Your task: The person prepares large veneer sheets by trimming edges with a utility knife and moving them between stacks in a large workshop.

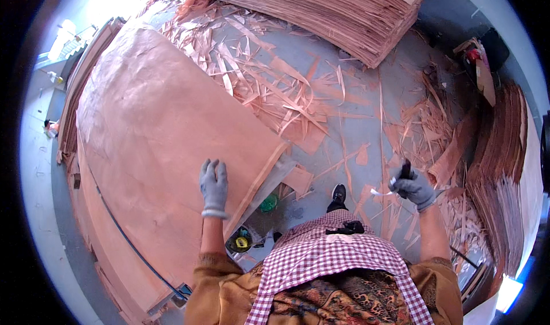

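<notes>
My left hand (214,187), in a grey glove, is over the near right part of a wide reddish-brown veneer sheet (166,118). Its fingers point away from me, stretched out, and hold nothing; it seems to rest on the sheet. Off to the right, clear of the sheet, my gloved right hand (417,191) is closed around a black-handled knife (406,168). A bright, blade-like end pokes out on the left of that hand. The sheet lies on a stack, and its pale straight edge runs diagonally just right of my left hand.
Veneer strips and scraps (275,90) litter the grey floor (361,133). A tall veneer stack (321,15) stands at the far side, another (504,170) at the right. A yellow tape measure (242,242) and a green round object (268,203) are beside the sheet's near edge. A dark thin hose or rod (129,239) crosses the left side.
</notes>
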Motion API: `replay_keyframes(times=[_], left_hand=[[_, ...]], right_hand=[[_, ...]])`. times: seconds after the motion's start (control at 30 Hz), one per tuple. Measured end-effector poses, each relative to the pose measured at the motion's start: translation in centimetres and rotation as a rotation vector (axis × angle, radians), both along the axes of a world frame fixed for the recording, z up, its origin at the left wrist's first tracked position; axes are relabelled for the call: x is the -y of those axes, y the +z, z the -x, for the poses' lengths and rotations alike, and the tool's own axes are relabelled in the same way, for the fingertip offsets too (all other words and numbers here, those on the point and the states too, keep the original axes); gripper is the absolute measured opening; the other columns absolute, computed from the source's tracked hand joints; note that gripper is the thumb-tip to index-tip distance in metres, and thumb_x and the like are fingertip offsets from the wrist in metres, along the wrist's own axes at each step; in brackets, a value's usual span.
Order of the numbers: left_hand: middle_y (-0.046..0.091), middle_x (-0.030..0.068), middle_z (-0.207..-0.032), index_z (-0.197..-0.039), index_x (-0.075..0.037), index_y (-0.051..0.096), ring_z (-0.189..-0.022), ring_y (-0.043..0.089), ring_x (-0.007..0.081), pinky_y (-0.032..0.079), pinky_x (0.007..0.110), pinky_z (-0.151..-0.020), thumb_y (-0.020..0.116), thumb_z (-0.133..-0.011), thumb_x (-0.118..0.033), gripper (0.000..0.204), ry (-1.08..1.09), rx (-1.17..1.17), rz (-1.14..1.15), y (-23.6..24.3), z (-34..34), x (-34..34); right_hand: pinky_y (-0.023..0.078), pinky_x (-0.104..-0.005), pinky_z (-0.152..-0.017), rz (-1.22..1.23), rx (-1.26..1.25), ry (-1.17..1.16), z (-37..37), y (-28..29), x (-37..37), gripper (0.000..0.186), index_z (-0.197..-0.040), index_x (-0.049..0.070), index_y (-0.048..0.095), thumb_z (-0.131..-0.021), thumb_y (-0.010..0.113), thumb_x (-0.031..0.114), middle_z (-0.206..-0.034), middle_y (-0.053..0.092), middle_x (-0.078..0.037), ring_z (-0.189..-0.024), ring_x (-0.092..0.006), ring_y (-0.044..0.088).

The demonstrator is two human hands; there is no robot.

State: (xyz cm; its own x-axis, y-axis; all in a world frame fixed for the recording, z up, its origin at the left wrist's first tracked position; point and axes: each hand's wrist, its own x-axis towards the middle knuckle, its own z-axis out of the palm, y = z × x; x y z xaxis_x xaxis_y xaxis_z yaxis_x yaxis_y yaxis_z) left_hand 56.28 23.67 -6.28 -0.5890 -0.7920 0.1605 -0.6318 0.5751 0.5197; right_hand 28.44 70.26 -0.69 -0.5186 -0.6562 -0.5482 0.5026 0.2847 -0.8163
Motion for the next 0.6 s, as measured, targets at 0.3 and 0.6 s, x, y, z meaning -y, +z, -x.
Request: replay_keyframes(times=[0.3, 0.6], left_hand=[[0.017, 0.0196, -0.150, -0.144, -0.003, 0.022, -0.138, 0.017, 0.0341, 0.012, 0.048, -0.111, 0.039, -0.090, -0.054, 0.076, 0.376, 0.580, 0.152, -4.0, 10.2, 4.1], [0.020, 0.0219, -0.148, -0.143, -0.001, 0.023, -0.137, 0.019, 0.0362, 0.011, 0.047, -0.111, 0.050, -0.089, -0.041, 0.072, 0.370, 0.548, 0.213, -3.5, 10.5, 3.2]], right_hand=[[0.043, -0.0250, -0.086, -0.121, 0.319, 0.613, 8.3, -0.8, -1.5, 0.054, -0.130, 0.002, 0.045, -0.082, 0.068, 0.007, -0.113, 0.056, -0.003, -0.099, -0.0119, 0.052], [0.042, -0.0273, -0.087, -0.200, 0.132, 0.763, 21.7, -8.2, 5.5, 0.064, -0.131, 0.001, 0.042, -0.077, 0.072, 0.017, -0.106, 0.055, -0.003, -0.097, -0.0121, 0.050]])
